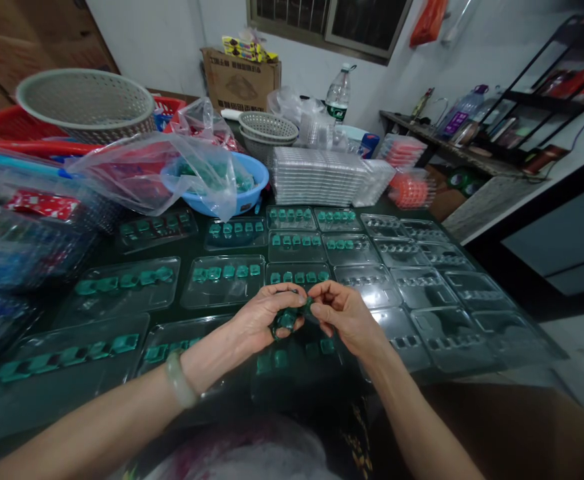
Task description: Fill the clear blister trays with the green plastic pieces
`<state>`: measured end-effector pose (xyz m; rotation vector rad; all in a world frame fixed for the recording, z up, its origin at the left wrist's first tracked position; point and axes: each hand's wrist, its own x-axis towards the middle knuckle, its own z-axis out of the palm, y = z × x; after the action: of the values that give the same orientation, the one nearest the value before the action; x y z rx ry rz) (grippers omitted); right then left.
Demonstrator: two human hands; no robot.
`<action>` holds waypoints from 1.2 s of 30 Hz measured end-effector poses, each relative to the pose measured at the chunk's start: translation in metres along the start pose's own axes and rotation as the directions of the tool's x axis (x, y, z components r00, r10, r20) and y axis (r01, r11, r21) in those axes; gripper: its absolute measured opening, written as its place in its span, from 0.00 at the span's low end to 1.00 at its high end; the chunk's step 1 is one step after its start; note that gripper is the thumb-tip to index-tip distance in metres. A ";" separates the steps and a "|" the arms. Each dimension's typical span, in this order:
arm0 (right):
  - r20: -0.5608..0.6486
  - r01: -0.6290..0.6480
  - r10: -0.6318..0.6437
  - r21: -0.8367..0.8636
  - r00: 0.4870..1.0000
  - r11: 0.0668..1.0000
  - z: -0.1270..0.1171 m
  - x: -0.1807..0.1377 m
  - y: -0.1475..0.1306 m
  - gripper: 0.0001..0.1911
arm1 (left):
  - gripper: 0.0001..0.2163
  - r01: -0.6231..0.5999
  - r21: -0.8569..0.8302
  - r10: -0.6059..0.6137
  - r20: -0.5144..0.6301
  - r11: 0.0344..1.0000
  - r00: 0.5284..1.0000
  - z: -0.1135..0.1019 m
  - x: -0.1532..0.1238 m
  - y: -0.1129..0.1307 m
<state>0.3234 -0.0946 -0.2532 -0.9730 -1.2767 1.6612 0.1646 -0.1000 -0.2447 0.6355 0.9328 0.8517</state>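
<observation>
My left hand [265, 319] is curled around several small green plastic pieces [287, 320], held above a clear blister tray [292, 363] that has a few green pieces in its slots. My right hand [345, 313] meets it from the right, thumb and fingers pinching one green piece [308, 305]. Clear trays [225, 280] with filled rows of green pieces lie to the left and ahead. Trays [422, 283] with unfilled slots lie to the right. A pale bangle [179, 380] sits on my left wrist.
A blue basin [257, 177] of green pieces under a plastic bag stands at the back left. A stack of clear trays [322, 177] is behind the work area. Perforated baskets [85, 100], a cardboard box [242, 80], a water bottle [339, 93] and a shelf [537, 100] stand around.
</observation>
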 end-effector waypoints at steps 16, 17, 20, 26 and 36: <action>-0.119 0.076 -0.088 -0.108 0.989 0.991 -0.001 0.002 0.015 0.10 | 0.12 -0.007 0.062 0.010 -0.059 0.998 0.998 0.002 0.005 0.001; -0.105 0.062 -0.071 -0.082 0.992 0.995 -0.002 0.003 0.015 0.10 | 0.12 0.013 0.072 -0.008 -0.061 0.997 0.998 0.002 0.005 0.002; -0.093 0.037 -0.040 -0.035 0.995 0.999 -0.005 0.004 0.016 0.08 | 0.13 0.064 0.127 -0.057 -0.058 0.990 0.997 0.000 0.003 0.007; -0.044 -0.017 0.016 -0.021 0.999 1.000 -0.010 0.007 0.015 0.09 | 0.09 0.070 0.224 -0.063 -0.040 0.972 0.997 -0.004 -0.001 0.012; 0.061 -0.106 0.098 0.149 0.993 0.983 -0.012 0.012 0.017 0.09 | 0.08 0.251 -0.004 -0.243 0.229 0.968 0.942 -0.013 -0.002 0.012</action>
<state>0.3276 -0.0820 -0.2731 -0.9207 -1.1321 1.8459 0.1483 -0.0943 -0.2402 0.5601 0.7697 0.5554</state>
